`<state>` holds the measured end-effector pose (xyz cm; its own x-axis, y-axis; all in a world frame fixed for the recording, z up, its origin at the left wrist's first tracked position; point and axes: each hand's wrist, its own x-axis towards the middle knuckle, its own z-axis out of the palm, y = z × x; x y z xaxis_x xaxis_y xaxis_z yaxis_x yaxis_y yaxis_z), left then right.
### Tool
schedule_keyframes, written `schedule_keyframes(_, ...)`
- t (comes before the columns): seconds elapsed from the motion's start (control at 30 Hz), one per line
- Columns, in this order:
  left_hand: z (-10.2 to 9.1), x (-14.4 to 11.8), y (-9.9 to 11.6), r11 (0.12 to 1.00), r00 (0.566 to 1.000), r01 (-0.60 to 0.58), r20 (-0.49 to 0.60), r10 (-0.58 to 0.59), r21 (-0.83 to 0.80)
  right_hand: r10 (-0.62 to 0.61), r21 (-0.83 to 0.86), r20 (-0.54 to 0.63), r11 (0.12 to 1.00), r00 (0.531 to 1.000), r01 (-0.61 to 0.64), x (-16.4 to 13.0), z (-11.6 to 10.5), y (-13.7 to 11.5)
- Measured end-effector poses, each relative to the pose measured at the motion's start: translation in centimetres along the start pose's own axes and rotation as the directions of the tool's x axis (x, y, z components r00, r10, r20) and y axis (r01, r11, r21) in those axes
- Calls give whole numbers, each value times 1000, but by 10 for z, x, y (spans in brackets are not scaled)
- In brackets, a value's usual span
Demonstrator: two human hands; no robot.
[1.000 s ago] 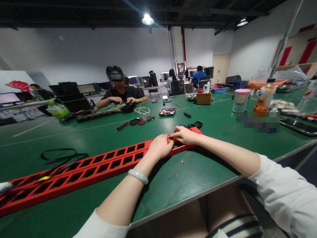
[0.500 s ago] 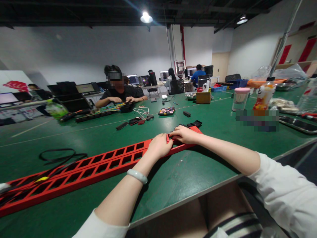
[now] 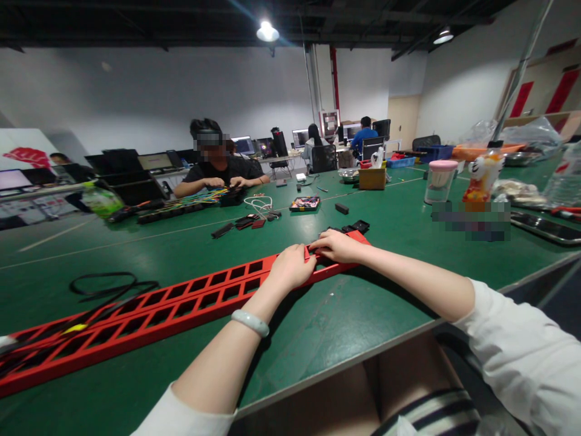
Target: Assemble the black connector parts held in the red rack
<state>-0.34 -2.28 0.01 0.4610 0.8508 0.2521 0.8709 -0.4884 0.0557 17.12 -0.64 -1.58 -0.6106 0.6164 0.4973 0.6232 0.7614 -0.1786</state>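
Note:
A long red slotted frame [image 3: 213, 289] lies slantwise over the green table, with rows of rectangular openings along it. My left hand [image 3: 293, 265] is closed around the frame near its right end, fingers curled over the top and a pale bangle on the wrist. Beside it my right hand [image 3: 336, 246] rests on the frame's end section, its fingers bent down together at an opening. Whatever those fingertips hold is hidden. Small black plastic parts [image 3: 356, 226] lie just behind the frame's right end.
Black cable [image 3: 109, 284] loops over the frame's left part. Beyond lie several dark pieces [image 3: 247, 223], a flat patterned box [image 3: 305, 204] and a black block [image 3: 342, 208]. On the right stand a pink-lidded jar [image 3: 440, 181] and an orange bottle [image 3: 482, 175]. A co-worker [image 3: 218, 169] sits opposite, handling coloured wires.

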Motion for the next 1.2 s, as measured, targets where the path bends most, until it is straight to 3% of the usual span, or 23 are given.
schedule_keyframes(0.6,1,0,-1,1000,1000,-12,-16,12,12,85,55,-14,995,996,-84,4,3,5)
schedule_keyframes(0.93,1,0,-2,1000,1000,-7,-7,7,17,120,116,72,985,990,-128,9,-1,10)
schedule_keyframes(1.2,4,2,-4,999,1000,-21,-12,22,42,121,50,89,991,989,-126,10,-2,8)
